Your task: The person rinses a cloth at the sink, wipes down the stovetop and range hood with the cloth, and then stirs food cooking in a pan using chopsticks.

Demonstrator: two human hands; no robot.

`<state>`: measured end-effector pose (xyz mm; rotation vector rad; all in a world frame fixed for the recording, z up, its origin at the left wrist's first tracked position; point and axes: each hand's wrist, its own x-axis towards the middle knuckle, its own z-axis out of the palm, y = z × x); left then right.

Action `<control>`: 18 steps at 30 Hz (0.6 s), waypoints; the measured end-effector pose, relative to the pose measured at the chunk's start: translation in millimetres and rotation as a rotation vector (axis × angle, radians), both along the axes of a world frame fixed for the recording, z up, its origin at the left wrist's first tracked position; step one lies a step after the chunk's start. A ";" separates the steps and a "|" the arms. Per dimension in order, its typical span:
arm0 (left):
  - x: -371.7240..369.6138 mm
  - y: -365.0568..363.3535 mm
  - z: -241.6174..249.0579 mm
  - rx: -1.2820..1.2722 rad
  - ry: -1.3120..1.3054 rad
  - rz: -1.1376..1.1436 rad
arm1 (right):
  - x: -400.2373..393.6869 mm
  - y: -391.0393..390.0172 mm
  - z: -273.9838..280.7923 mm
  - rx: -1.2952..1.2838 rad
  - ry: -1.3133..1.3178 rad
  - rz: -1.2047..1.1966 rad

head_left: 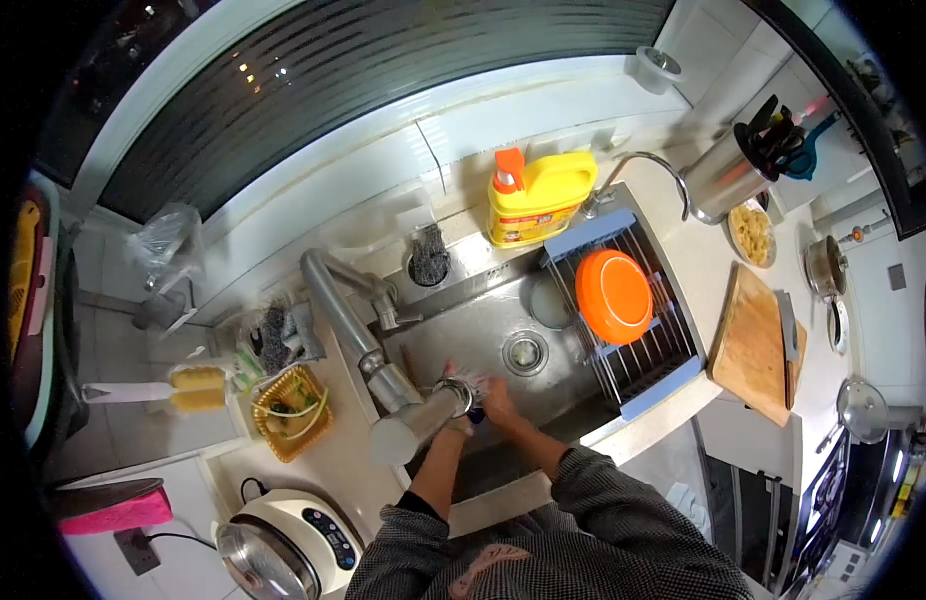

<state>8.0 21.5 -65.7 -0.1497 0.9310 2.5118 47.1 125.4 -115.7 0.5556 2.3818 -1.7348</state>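
Observation:
My right hand point(498, 402) is over the left part of the steel sink point(453, 335), its fingers drawn together beside running water. What it holds, if anything, is too small and blurred to name. My left hand point(457, 424) is just left of it, mostly hidden under the large grey faucet point(415, 428), so its fingers cannot be made out. A small dark blue patch shows between the hands. The drain point(525, 353) lies to their upper right.
An orange bowl point(614, 297) rests upside down on the rack point(633, 372) across the sink's right side. Behind stands a yellow detergent jug point(541, 200). A cutting board point(751, 345) with a knife point(789, 335) lies right; a yellow basket point(291, 412) with vegetables sits left.

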 end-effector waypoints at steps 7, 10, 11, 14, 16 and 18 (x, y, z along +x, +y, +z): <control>1.0 -62.0 -11.3 -0.844 0.391 -0.509 | -6.8 37.6 74.8 -0.840 0.083 -0.605; 3.3 -64.3 -2.8 -1.062 0.536 -0.630 | -8.0 48.5 112.9 -1.106 -0.025 -0.783; 3.2 -62.5 1.4 -1.100 0.571 -0.655 | -6.5 49.5 109.3 -1.209 -0.049 -0.727; 3.1 -50.1 15.6 -1.148 0.658 -0.686 | -2.2 33.7 94.0 -1.272 0.033 -0.592; 1.4 -37.6 21.2 -1.159 0.684 -0.669 | -5.3 23.0 92.4 -1.232 -0.058 -0.610; 1.3 -30.9 15.5 -1.172 0.670 -0.621 | -11.0 16.9 130.6 -1.306 -0.042 -0.558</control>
